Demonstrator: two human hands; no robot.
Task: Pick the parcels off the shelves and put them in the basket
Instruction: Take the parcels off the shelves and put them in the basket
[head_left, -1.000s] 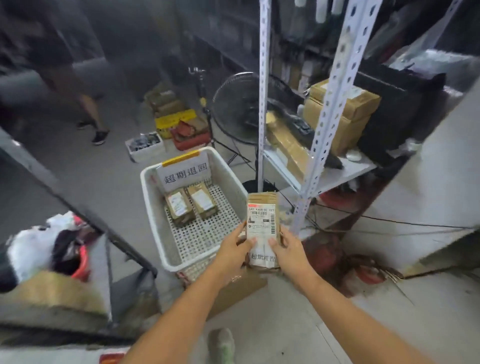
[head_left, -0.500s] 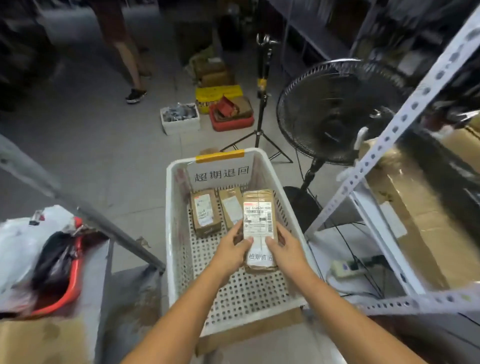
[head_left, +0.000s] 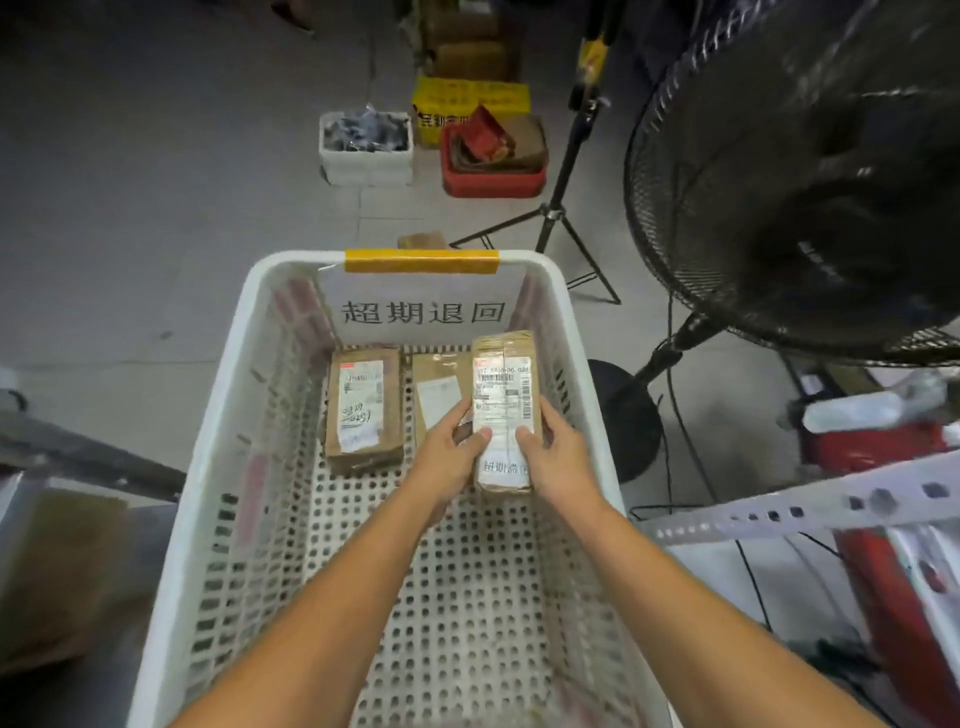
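Note:
A brown taped parcel (head_left: 503, 395) with a white shipping label is held inside the white perforated basket (head_left: 244, 395), near its far right corner. My left hand (head_left: 451, 457) grips its left edge and my right hand (head_left: 555, 451) grips its right edge, thumbs on the label. Two other brown parcels lie on the basket floor at the far end: one (head_left: 362, 410) at the left, another (head_left: 435, 389) in the middle, partly hidden by the held parcel and my left hand. A paper sign (head_left: 422, 312) with printed characters hangs on the basket's far wall.
A large black standing fan (head_left: 800, 176) rises at the right. A tripod (head_left: 561, 208) stands beyond the basket. A white bin (head_left: 366, 150), a red tray (head_left: 493, 161) and a yellow box (head_left: 470, 101) sit on the floor. A white perforated shelf rail (head_left: 810, 506) crosses at right.
Both hands have carried the parcel from beside the shelf post over the basket and lowered it toward the far right corner, next to the two parcels lying there. The view has turned downward.

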